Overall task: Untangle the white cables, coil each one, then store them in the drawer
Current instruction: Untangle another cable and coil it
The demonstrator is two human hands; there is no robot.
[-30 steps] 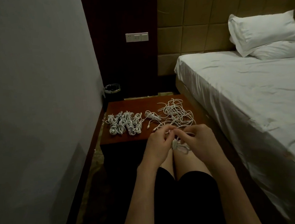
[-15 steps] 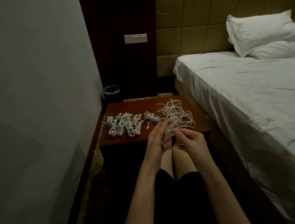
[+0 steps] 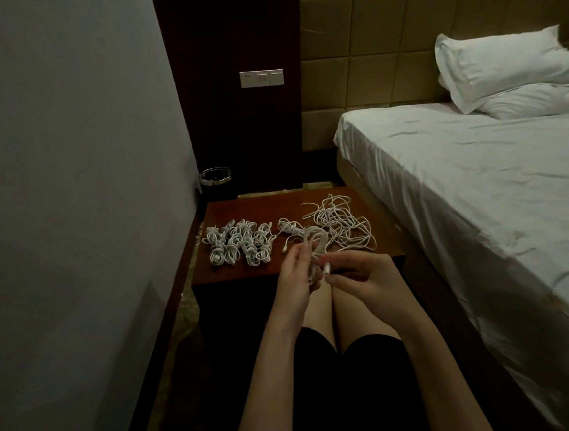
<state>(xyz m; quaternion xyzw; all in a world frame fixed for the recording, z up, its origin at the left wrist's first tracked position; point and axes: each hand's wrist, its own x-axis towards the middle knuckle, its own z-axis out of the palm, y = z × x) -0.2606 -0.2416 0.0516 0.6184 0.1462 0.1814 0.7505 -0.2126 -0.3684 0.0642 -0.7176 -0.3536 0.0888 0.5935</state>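
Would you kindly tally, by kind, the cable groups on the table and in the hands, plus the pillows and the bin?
Group of coiled cables: 1
Loose tangle of cables: 1
Cable being coiled, held by left hand and right hand: 1
Pillows: 2
Bin: 1
Total: 6

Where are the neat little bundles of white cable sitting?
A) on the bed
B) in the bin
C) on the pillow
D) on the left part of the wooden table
D: the coiled cable bundles lie in a group on the left part of the wooden table, with the loose tangled cables to their right.
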